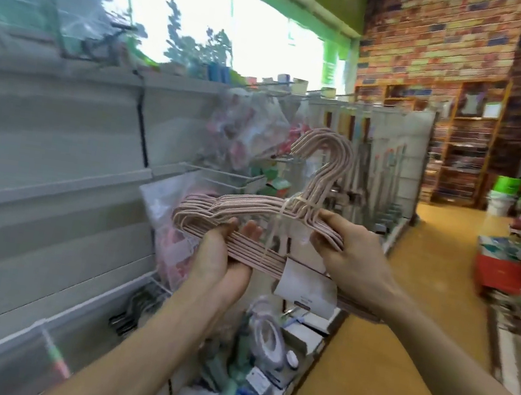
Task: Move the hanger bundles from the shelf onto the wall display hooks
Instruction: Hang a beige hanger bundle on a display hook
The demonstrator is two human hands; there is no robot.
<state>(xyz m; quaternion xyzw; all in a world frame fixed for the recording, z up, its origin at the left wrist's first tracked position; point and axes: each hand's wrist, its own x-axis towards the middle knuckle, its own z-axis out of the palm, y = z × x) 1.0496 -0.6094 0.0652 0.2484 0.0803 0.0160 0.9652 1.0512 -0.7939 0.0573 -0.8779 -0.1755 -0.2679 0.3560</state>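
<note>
Mid-transfer. Pink hanger bundle carried in the air, off the shelf, not yet hung. Left hand grips its bottom bars; right hand pinches its shoulder. Empty display hook at ten o'clock.

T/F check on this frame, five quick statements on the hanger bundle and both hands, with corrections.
1. Both hands hold one pink hanger bundle. True: the left hand grips its lower bar and the right hand its right shoulder end.
2. The bundle already hangs on a wall display hook. False: it is in the air, held by the hands, hook ends up.
3. A pale tie wraps the hangers near the neck. True.
4. The hangers are blue. False: they are pale pink.
5. A white label hangs below the bundle. True.
</note>
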